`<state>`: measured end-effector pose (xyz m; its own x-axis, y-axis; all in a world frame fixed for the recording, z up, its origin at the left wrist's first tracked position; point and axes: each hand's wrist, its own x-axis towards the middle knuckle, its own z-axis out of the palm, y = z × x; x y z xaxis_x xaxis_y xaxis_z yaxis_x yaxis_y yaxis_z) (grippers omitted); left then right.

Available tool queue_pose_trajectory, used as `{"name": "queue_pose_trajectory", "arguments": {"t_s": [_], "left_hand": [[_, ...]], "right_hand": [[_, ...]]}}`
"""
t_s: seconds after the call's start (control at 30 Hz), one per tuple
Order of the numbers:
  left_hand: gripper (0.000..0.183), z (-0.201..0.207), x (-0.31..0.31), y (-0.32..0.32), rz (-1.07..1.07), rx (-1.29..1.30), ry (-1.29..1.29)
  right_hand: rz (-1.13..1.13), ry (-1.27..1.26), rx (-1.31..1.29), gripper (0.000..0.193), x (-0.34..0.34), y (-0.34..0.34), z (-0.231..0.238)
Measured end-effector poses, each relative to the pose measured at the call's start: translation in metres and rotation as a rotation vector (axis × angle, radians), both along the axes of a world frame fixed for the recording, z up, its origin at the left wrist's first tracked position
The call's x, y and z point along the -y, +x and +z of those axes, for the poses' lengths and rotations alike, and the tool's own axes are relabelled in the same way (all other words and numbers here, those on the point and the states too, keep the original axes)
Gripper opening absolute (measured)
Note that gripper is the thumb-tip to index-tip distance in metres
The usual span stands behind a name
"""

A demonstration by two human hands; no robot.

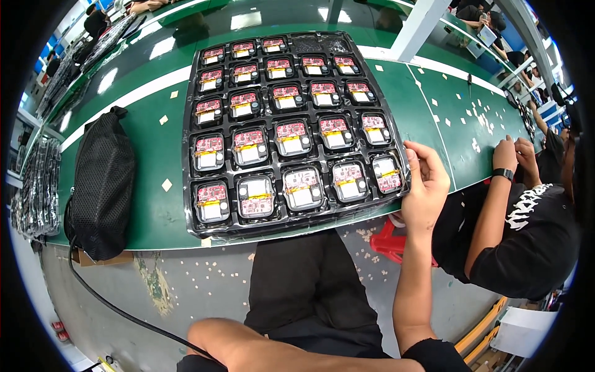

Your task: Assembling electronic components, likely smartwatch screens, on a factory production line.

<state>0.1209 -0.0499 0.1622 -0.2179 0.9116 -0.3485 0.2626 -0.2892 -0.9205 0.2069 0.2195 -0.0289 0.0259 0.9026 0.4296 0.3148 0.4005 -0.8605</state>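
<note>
A black plastic tray (pixel 251 229) lies on the green table in front of me, tilted slightly. Most of its pockets each hold a small rounded-square device with a red circuit board and a silver battery crossed by yellow tape, such as this circuit-board device (pixel 292 137). Two pockets at the far right corner hold no device. My right hand (pixel 426 183) is closed on the tray's near right edge, thumb along the rim and fingers curled beside it. My left forearm (pixel 273 348) crosses low in front of my body; its hand is out of the picture.
A black mesh bag (pixel 102 180) stands left of the tray, a black cable (pixel 118 310) running from beside it. Stacked trays (pixel 36 192) are at far left. Close on my right sits a co-worker (pixel 527 242). Small pale squares litter table and floor near a red stool (pixel 390 242).
</note>
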Motion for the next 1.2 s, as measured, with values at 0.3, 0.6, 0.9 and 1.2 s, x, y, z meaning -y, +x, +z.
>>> {"name": "queue_pose_trajectory", "arguments": {"t_s": [0.3,0.6,0.9,1.2], "left_hand": [[0.029,0.004,-0.051,-0.028,-0.072,-0.248,0.094],[0.029,-0.004,-0.052,-0.030,-0.143,-0.490,0.170],[0.028,-0.006,-0.075,-0.044,-0.203,-0.729,0.248],[0.027,-0.013,-0.086,-0.051,-0.269,-0.957,0.322]], "right_hand": [[-0.015,0.035,0.025,0.014,-0.003,0.002,-0.001],[-0.012,0.010,0.029,0.014,-0.002,0.002,0.001],[-0.005,0.010,0.013,0.013,0.000,0.000,0.001],[-0.006,0.024,0.011,0.014,-0.001,0.000,0.002]]}}
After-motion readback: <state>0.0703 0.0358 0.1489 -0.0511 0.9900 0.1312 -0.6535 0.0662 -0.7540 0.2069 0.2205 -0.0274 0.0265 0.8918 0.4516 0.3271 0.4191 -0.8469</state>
